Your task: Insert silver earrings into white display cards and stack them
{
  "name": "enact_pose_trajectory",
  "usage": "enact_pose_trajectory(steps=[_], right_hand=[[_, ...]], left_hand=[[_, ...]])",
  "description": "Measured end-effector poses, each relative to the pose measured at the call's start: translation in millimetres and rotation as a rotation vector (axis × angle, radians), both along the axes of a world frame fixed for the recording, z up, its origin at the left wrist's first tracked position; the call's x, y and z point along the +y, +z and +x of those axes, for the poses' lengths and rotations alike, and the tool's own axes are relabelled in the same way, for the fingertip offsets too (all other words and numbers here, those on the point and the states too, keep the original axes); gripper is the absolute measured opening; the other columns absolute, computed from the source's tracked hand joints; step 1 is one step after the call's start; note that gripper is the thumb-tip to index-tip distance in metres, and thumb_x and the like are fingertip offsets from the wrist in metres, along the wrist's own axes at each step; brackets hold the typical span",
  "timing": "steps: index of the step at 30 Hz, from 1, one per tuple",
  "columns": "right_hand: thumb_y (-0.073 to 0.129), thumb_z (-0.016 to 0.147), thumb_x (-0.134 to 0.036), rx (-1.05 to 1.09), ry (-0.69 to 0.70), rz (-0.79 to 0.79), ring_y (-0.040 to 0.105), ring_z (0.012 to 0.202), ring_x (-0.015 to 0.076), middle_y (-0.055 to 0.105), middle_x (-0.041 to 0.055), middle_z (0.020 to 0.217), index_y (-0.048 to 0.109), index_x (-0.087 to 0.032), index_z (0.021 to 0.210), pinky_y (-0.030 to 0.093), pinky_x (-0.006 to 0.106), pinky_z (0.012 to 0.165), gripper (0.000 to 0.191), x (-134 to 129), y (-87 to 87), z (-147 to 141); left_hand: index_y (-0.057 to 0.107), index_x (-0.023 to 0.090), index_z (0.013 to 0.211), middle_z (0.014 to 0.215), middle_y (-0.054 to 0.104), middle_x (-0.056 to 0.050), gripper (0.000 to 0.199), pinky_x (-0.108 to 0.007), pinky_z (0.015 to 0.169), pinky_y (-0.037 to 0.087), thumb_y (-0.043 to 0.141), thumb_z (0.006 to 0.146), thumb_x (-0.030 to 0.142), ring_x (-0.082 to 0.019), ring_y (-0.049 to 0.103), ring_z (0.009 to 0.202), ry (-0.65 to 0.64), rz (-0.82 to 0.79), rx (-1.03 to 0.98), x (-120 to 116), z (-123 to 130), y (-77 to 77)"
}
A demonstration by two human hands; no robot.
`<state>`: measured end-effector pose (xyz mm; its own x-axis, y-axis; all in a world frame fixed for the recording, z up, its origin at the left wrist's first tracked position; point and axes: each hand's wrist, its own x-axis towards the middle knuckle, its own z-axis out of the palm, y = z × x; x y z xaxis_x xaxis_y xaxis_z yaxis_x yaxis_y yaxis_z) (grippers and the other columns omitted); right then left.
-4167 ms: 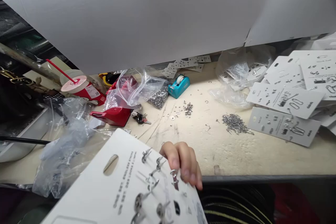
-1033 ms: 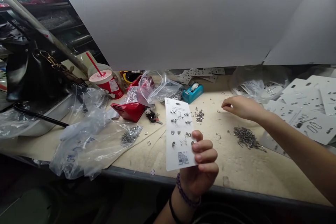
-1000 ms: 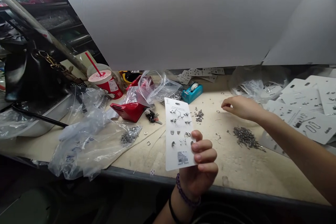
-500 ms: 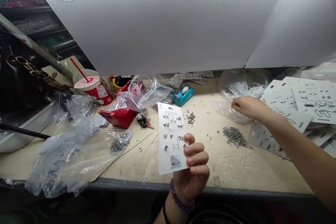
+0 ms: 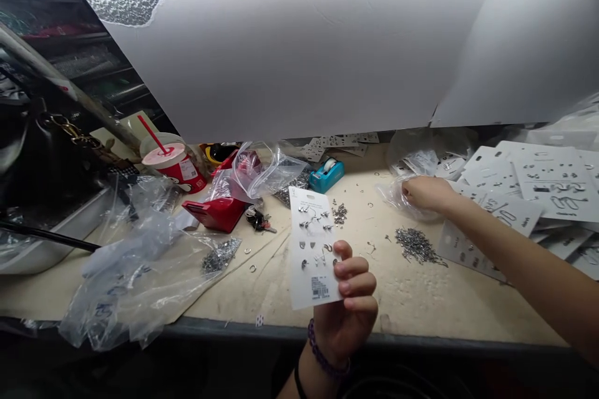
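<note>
My left hand (image 5: 353, 299) grips a white earring card (image 5: 304, 287) by its lower right side. The card is upright, its front towards me, with rows of small silver earrings and a printed barcode label. My right hand (image 5: 423, 194) is at a clear plastic bag (image 5: 390, 192) on the right of the table, fingers curled down against it. What those fingertips hold is hidden. Just in front of this hand lies a pile of small silver earring pieces (image 5: 418, 245). A smaller heap of metal pieces (image 5: 340, 213) lies behind the held card.
Several filled earring cards (image 5: 552, 174) overlap at right. A teal tape dispenser (image 5: 326, 174), red tray (image 5: 215, 213), keys (image 5: 257, 219) and red cup (image 5: 180, 168) stand farther back. Plastic bags (image 5: 140, 293) cover the left front. A large white sheet (image 5: 299, 62) hangs above the table.
My right hand has reached slightly farther into the plastic bag, its fingers now lower against it. The left hand still holds the earring card. The whole view has shifted a little.
</note>
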<state>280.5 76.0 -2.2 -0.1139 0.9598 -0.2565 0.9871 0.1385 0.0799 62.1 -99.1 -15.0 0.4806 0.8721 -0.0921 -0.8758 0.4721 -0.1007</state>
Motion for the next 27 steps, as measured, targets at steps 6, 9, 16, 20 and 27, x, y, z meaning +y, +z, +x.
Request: enact_pose_trajectory(steps=[6, 9, 16, 20, 27], right_hand=[[0.049, 0.088, -0.026, -0.04, 0.036, 0.029, 0.053, 0.065, 0.0124, 0.058, 0.0055, 0.071, 0.056, -0.016, 0.067, 0.045, 0.028, 0.06, 0.024, -4.6, 0.4, -1.5], [0.048, 0.087, -0.028, -0.015, 0.053, 0.059, 0.054, 0.066, 0.0151, 0.06, 0.0083, 0.075, 0.058, -0.016, 0.072, 0.046, 0.032, 0.059, 0.022, -6.5, 0.4, 1.7], [0.041, 0.091, -0.032, 0.029, 0.072, 0.097, 0.054, 0.072, 0.0119, 0.058, 0.0047, 0.086, 0.056, -0.012, 0.087, 0.045, 0.029, 0.067, 0.025, -10.6, 1.3, 9.7], [0.039, 0.092, -0.027, 0.066, 0.083, 0.117, 0.051, 0.07, 0.0113, 0.056, 0.004, 0.086, 0.054, -0.012, 0.086, 0.043, 0.027, 0.062, 0.023, -15.0, 4.7, 13.8], [0.025, 0.093, -0.027, 0.129, 0.029, 0.215, 0.05, 0.067, 0.0155, 0.057, 0.0105, 0.086, 0.052, -0.012, 0.088, 0.033, 0.026, 0.049, 0.032, -26.6, 3.5, 13.0]], left_hand=[[0.058, 0.025, 0.089, 0.063, 0.045, 0.004, 0.011, -0.002, 0.044, 0.031, 0.047, 0.088, 0.026, -0.001, 0.041, 0.051, -0.053, -0.007, -0.062, -1.9, 4.0, 1.3], [0.058, 0.023, 0.089, 0.063, 0.048, 0.004, 0.008, -0.003, 0.044, 0.033, 0.051, 0.087, 0.025, 0.0, 0.046, 0.051, -0.089, -0.023, -0.171, -2.5, 6.2, 2.9], [0.057, 0.022, 0.089, 0.063, 0.05, 0.005, 0.005, -0.003, 0.043, 0.034, 0.053, 0.085, 0.022, 0.0, 0.048, 0.051, -0.111, -0.031, -0.179, -3.0, 9.4, 3.0], [0.057, 0.022, 0.089, 0.063, 0.051, 0.004, 0.006, -0.003, 0.043, 0.035, 0.053, 0.085, 0.022, 0.0, 0.049, 0.051, -0.122, -0.054, -0.197, -3.4, 12.3, 1.9], [0.057, 0.021, 0.089, 0.065, 0.052, 0.003, 0.007, -0.006, 0.044, 0.038, 0.051, 0.086, 0.022, -0.002, 0.051, 0.053, -0.164, -0.077, -0.251, -4.4, 17.9, -2.0]])
